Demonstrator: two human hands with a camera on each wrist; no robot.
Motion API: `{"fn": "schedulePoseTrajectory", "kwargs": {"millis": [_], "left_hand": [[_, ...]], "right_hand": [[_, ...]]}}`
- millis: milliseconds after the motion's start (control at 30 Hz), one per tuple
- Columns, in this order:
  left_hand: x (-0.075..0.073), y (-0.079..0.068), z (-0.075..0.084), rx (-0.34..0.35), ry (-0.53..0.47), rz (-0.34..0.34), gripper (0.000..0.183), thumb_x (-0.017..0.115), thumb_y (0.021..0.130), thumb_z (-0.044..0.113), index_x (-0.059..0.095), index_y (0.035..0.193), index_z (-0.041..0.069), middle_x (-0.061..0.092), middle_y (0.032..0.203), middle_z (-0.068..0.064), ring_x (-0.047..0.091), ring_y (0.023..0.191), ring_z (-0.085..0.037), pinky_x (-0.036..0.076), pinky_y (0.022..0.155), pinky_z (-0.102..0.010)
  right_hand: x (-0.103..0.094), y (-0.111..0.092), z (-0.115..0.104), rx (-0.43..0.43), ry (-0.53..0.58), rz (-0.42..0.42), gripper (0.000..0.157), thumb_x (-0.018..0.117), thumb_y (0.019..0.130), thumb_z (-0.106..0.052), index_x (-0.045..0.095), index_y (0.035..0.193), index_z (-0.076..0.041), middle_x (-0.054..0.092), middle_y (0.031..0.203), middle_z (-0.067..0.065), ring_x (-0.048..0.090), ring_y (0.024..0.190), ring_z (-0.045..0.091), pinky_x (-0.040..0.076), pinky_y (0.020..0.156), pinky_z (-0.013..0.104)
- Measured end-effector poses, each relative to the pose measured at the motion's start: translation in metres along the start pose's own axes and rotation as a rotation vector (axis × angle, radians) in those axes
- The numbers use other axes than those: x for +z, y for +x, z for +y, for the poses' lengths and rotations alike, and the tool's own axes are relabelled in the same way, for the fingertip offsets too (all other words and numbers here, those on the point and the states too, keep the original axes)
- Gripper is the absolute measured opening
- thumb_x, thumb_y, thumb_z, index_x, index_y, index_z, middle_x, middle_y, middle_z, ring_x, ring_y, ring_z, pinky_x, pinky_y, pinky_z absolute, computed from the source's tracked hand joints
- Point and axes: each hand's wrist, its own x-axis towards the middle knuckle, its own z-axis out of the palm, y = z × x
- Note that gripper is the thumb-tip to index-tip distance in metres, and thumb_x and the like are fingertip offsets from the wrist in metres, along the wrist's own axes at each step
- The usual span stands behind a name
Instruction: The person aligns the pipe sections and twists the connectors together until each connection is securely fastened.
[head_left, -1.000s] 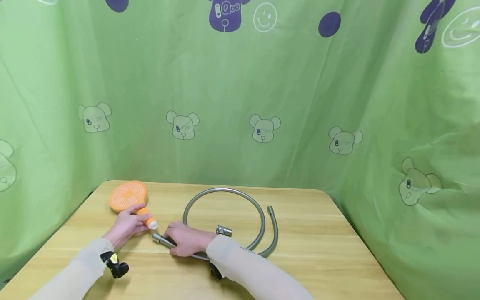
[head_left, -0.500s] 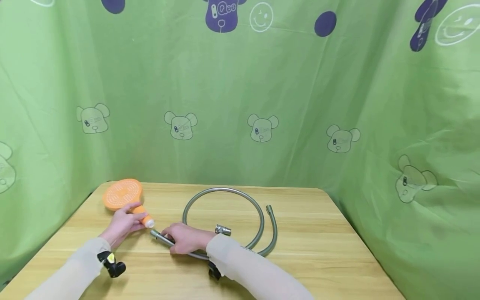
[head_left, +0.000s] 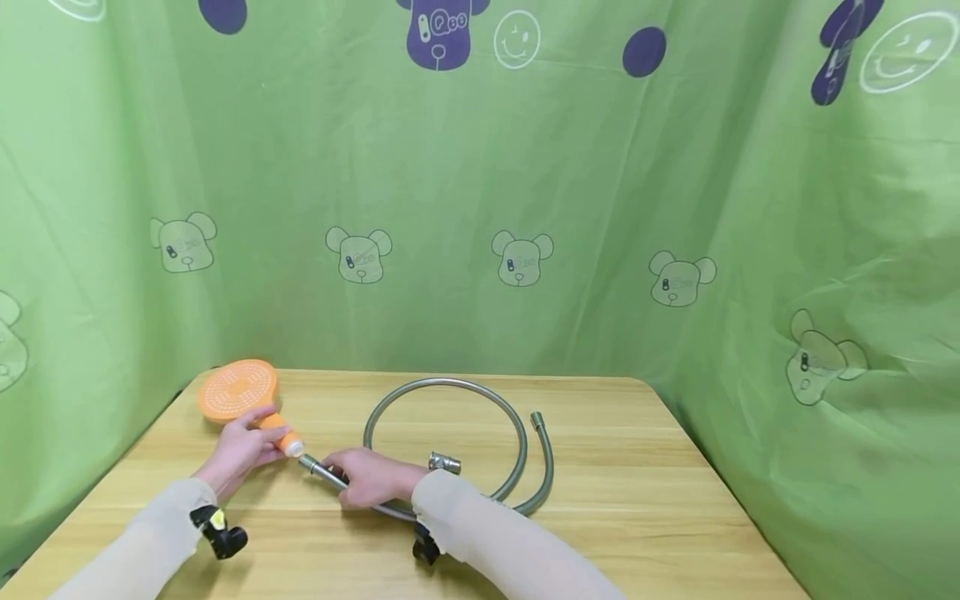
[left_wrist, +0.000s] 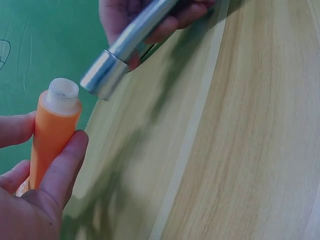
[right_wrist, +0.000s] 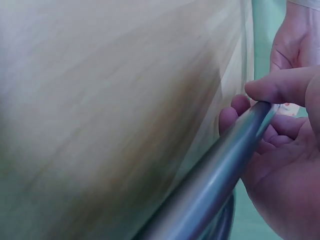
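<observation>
An orange shower head (head_left: 238,392) is at the table's left, its round spray face up. My left hand (head_left: 238,450) grips its handle (left_wrist: 54,130), thumb on one side and fingers on the other, below a white threaded end (left_wrist: 62,92). My right hand (head_left: 372,477) pinches a grey metallic shower hose (right_wrist: 210,175) just behind its silver end fitting (left_wrist: 105,75). That fitting points at the threaded end, close beside it but apart in the left wrist view. The rest of the hose loops on the table behind my right hand.
A small chrome connector (head_left: 445,462) lies inside the hose loop, beyond my right wrist. The hose's other end (head_left: 537,420) rests to the right of the loop. Green printed curtains (head_left: 450,325) stand around the wooden table (head_left: 637,500).
The shower head, in my left hand, has moved slightly left. My right hand has brought the hose's end fitting slightly left too, nearer the threaded end.
</observation>
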Motion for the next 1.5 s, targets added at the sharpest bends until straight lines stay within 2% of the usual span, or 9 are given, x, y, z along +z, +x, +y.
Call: {"fn": "schedulePoseTrajectory", "kwargs": {"millis": [133,267,400,533,833,1033,1167,1267,1500], "left_hand": [[-0.002,-0.001,0.001,-0.006,-0.001,0.01,0.077,0.06,0.098,0.004,0.013,0.158,-0.004,0.046,0.131,-0.028,0.069,0.086,-0.012,0.061,0.084,-0.029],[-0.002,-0.002,0.002,-0.011,0.018,0.021,0.076,0.06,0.099,0.004,0.013,0.158,-0.003,0.035,0.142,-0.035,0.068,0.087,-0.011,0.061,0.084,-0.029],[-0.002,-0.004,0.003,-0.008,0.048,0.032,0.074,0.059,0.099,0.003,0.015,0.158,-0.004,0.039,0.138,-0.034,0.068,0.087,-0.012,0.061,0.083,-0.029],[-0.001,-0.005,0.003,0.004,0.054,0.031,0.074,0.06,0.098,0.003,0.016,0.157,-0.005,0.042,0.133,-0.031,0.068,0.086,-0.012,0.061,0.082,-0.028],[-0.002,-0.004,0.003,-0.006,0.054,0.026,0.073,0.059,0.098,0.003,0.018,0.158,-0.002,0.026,0.148,-0.039,0.067,0.088,-0.012,0.061,0.084,-0.028],[-0.001,-0.004,0.006,0.01,0.1,0.031,0.068,0.06,0.099,0.007,0.025,0.156,-0.004,0.03,0.148,-0.039,0.067,0.09,-0.012,0.06,0.084,-0.027],[0.0,-0.003,0.006,0.029,0.128,0.034,0.067,0.061,0.099,0.007,0.026,0.155,-0.005,0.032,0.147,-0.04,0.067,0.09,-0.011,0.06,0.082,-0.025],[0.0,-0.002,0.007,0.035,0.144,0.037,0.067,0.062,0.099,0.008,0.028,0.154,-0.005,0.032,0.147,-0.04,0.067,0.09,-0.011,0.06,0.081,-0.025],[0.002,0.003,0.008,0.054,0.154,0.047,0.066,0.063,0.098,0.006,0.03,0.153,-0.005,0.031,0.148,-0.04,0.068,0.087,-0.012,0.061,0.081,-0.026]], "right_hand": [[0.0,0.0,-0.002,0.026,0.056,0.014,0.063,0.07,0.076,0.003,0.057,0.137,-0.008,0.066,0.096,-0.003,0.056,0.075,0.002,0.049,0.068,0.013],[0.0,0.001,-0.004,0.056,0.115,0.053,0.055,0.071,0.084,-0.002,0.057,0.137,-0.007,0.063,0.089,-0.006,0.055,0.071,0.002,0.049,0.065,0.014],[0.002,0.004,-0.005,0.089,0.182,0.12,0.04,0.069,0.094,-0.016,0.061,0.132,-0.008,0.058,0.078,-0.008,0.051,0.064,0.002,0.048,0.058,0.016],[0.005,0.006,-0.006,0.126,0.233,0.165,0.034,0.066,0.097,-0.023,0.063,0.128,-0.009,0.054,0.071,-0.008,0.047,0.057,0.004,0.044,0.05,0.019],[0.007,0.012,-0.012,0.162,0.248,0.2,0.029,0.069,0.093,-0.013,0.067,0.121,-0.007,0.06,0.08,-0.008,0.052,0.064,0.004,0.047,0.059,0.017],[0.005,0.013,-0.016,0.192,0.326,0.207,0.027,0.066,0.092,-0.008,0.067,0.118,-0.006,0.059,0.076,-0.006,0.053,0.059,0.005,0.046,0.052,0.019],[0.005,0.013,-0.017,0.209,0.389,0.232,0.017,0.064,0.096,-0.015,0.068,0.112,-0.008,0.059,0.07,-0.001,0.05,0.054,0.007,0.041,0.046,0.02],[0.005,0.015,-0.017,0.223,0.413,0.259,0.017,0.063,0.099,-0.023,0.069,0.11,-0.011,0.06,0.067,0.003,0.048,0.05,0.007,0.038,0.043,0.02],[0.005,0.019,-0.017,0.22,0.395,0.312,0.019,0.061,0.101,-0.022,0.071,0.105,-0.006,0.07,0.077,0.008,0.049,0.048,0.006,0.039,0.041,0.019]]}}
